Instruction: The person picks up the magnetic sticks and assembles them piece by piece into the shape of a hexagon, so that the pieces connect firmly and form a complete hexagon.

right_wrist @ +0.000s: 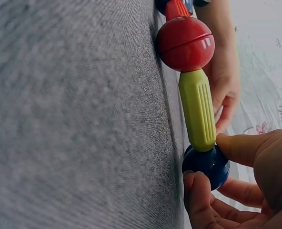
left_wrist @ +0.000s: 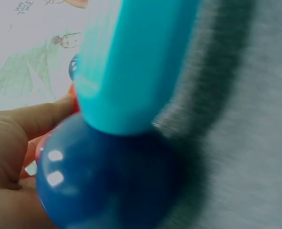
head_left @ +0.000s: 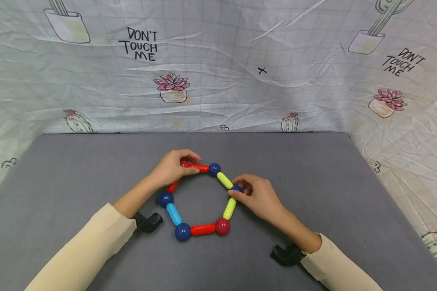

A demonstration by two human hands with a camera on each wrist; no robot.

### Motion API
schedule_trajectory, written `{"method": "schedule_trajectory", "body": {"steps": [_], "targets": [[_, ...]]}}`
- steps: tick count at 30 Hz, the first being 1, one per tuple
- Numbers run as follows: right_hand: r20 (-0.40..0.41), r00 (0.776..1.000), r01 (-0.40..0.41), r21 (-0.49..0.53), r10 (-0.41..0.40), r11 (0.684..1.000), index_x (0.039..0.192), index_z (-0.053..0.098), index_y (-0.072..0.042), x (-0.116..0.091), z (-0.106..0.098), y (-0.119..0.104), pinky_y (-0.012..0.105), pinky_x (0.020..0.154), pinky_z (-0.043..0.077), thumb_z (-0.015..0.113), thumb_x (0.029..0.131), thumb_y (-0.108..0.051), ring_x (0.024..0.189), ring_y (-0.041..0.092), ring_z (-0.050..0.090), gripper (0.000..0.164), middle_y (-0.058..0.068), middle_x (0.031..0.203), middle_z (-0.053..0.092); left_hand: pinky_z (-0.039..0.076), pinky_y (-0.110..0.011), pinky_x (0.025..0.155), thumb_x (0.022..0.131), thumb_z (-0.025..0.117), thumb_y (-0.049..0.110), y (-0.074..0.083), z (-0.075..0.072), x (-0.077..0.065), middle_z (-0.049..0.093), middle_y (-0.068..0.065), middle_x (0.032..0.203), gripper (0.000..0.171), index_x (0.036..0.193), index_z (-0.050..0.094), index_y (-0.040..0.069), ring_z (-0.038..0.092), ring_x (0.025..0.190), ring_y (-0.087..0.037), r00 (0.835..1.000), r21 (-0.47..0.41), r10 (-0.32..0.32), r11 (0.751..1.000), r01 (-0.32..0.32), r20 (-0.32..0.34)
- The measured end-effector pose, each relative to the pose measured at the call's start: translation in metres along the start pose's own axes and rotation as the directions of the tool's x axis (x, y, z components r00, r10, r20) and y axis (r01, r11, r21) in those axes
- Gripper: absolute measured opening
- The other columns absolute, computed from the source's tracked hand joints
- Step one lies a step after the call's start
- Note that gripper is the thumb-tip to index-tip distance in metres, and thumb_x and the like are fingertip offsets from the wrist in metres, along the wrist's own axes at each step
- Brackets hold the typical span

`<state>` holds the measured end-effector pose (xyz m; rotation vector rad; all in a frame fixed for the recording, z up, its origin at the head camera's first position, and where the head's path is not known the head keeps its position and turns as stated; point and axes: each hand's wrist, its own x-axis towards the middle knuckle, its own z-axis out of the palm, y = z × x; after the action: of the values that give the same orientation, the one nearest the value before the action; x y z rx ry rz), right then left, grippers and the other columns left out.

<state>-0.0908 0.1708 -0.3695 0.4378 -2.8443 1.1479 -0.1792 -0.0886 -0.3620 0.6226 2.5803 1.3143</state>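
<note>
A closed ring of magnetic rods and balls lies on the grey table. My left hand (head_left: 171, 167) holds the red ball (head_left: 184, 163) at its far left corner, mostly hidden by the fingers, between two red rods. At the right corner, the thumb and fingers of my right hand (head_left: 258, 196) pinch a blue ball (right_wrist: 210, 164) joining two yellow-green rods. A blue ball (head_left: 214, 169) forms the far corner. Nearer me are a red ball (head_left: 222, 226), a red rod (head_left: 203, 229), a blue ball (head_left: 183, 232), a light blue rod (left_wrist: 136, 62) and another blue ball (left_wrist: 107, 176).
The grey table surface (head_left: 313, 173) extends around the ring. Behind it hangs a creased white cloth (head_left: 218, 89) printed with cacti and writing. A black wrist mount (head_left: 149, 222) sits beneath my left forearm, and another black mount (head_left: 287, 255) beneath the right.
</note>
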Motion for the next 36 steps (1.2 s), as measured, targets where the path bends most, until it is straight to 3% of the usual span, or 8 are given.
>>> {"method": "schedule_trajectory", "body": {"steps": [3, 6, 10, 15, 21, 27, 31, 36], "targets": [[-0.001, 1.000, -0.003, -0.005, 0.003, 1.000, 0.104, 0.069, -0.012, 0.000, 0.001, 0.002, 0.026, 0.055, 0.045, 0.077, 0.083, -0.027, 0.064, 0.008, 0.053, 0.027, -0.005, 0.082, 0.059, 0.043, -0.041, 0.089, 0.085, 0.073, 0.011, -0.006, 0.000, -0.007, 0.063, -0.010, 0.114, 0.031, 0.115, 0.066, 0.006, 0.056, 0.104, -0.026, 0.999, 0.003, 0.030, 1.000, -0.030, -0.022], [0.002, 1.000, -0.006, -0.010, 0.006, 1.000, 0.104, 0.069, -0.012, 0.000, 0.002, 0.003, 0.026, 0.055, 0.045, 0.077, 0.083, -0.027, 0.064, 0.008, 0.052, 0.027, -0.005, 0.081, 0.058, 0.044, -0.043, 0.092, 0.087, 0.071, 0.010, -0.013, -0.001, -0.015, 0.061, -0.012, 0.118, 0.031, 0.117, 0.065, 0.005, 0.057, 0.107, -0.028, 0.996, 0.012, 0.044, 0.999, -0.043, -0.084], [0.006, 1.000, 0.000, -0.017, 0.000, 1.000, 0.104, 0.068, -0.012, 0.000, 0.003, 0.004, 0.026, 0.055, 0.045, 0.076, 0.083, -0.027, 0.064, 0.008, 0.052, 0.027, -0.004, 0.083, 0.059, 0.048, -0.041, 0.082, 0.087, 0.071, 0.010, -0.019, -0.003, -0.023, 0.062, -0.012, 0.110, 0.028, 0.114, 0.066, 0.004, 0.059, 0.096, -0.027, 0.984, 0.036, 0.021, 0.999, -0.015, -0.177], [0.012, 1.000, 0.008, -0.021, -0.008, 1.000, 0.105, 0.068, -0.011, 0.001, 0.003, 0.003, 0.026, 0.055, 0.045, 0.076, 0.084, -0.027, 0.064, 0.008, 0.052, 0.028, -0.004, 0.084, 0.059, 0.046, -0.037, 0.074, 0.087, 0.071, 0.011, -0.019, -0.005, -0.032, 0.062, -0.014, 0.105, 0.028, 0.113, 0.066, 0.002, 0.056, 0.089, -0.026, 0.976, 0.036, -0.034, 0.998, 0.042, -0.213], [0.031, 0.999, 0.019, -0.023, -0.018, 1.000, 0.108, 0.067, -0.011, 0.001, 0.003, 0.002, 0.026, 0.057, 0.045, 0.074, 0.085, -0.028, 0.065, 0.008, 0.052, 0.029, -0.004, 0.087, 0.060, 0.043, -0.039, 0.073, 0.087, 0.071, 0.012, -0.009, 0.001, -0.063, 0.059, -0.017, 0.103, 0.035, 0.118, 0.061, 0.000, 0.054, 0.087, -0.028, 0.956, 0.061, -0.066, 0.994, 0.086, -0.284], [0.019, 1.000, 0.024, -0.034, -0.023, 0.999, 0.110, 0.066, -0.011, 0.002, 0.003, 0.000, 0.026, 0.055, 0.044, 0.075, 0.084, -0.028, 0.064, 0.009, 0.050, 0.031, -0.003, 0.089, 0.060, 0.038, -0.032, 0.061, 0.083, 0.075, 0.016, -0.004, 0.014, -0.091, 0.059, -0.009, 0.094, 0.041, 0.118, 0.060, 0.003, 0.049, 0.072, -0.020, 0.937, 0.112, -0.122, 0.980, 0.167, -0.326], [0.003, 0.999, 0.035, -0.032, -0.035, 0.999, 0.110, 0.066, -0.011, 0.002, 0.005, 0.001, 0.026, 0.056, 0.044, 0.076, 0.084, -0.026, 0.064, 0.008, 0.050, 0.031, -0.003, 0.089, 0.059, 0.035, -0.030, 0.052, 0.080, 0.077, 0.021, -0.004, 0.019, -0.096, 0.061, -0.005, 0.092, 0.043, 0.118, 0.061, 0.007, 0.048, 0.064, -0.015, 0.926, 0.144, -0.151, 0.967, 0.212, -0.346], [-0.013, 0.999, 0.039, -0.030, -0.039, 0.999, 0.109, 0.066, -0.012, 0.000, 0.007, 0.003, 0.026, 0.056, 0.044, 0.077, 0.083, -0.026, 0.064, 0.008, 0.050, 0.031, -0.003, 0.088, 0.058, 0.034, -0.029, 0.051, 0.079, 0.078, 0.021, -0.005, 0.020, -0.096, 0.061, -0.005, 0.093, 0.046, 0.119, 0.061, 0.007, 0.048, 0.064, -0.015, 0.928, 0.134, -0.158, 0.968, 0.213, -0.337]]}}
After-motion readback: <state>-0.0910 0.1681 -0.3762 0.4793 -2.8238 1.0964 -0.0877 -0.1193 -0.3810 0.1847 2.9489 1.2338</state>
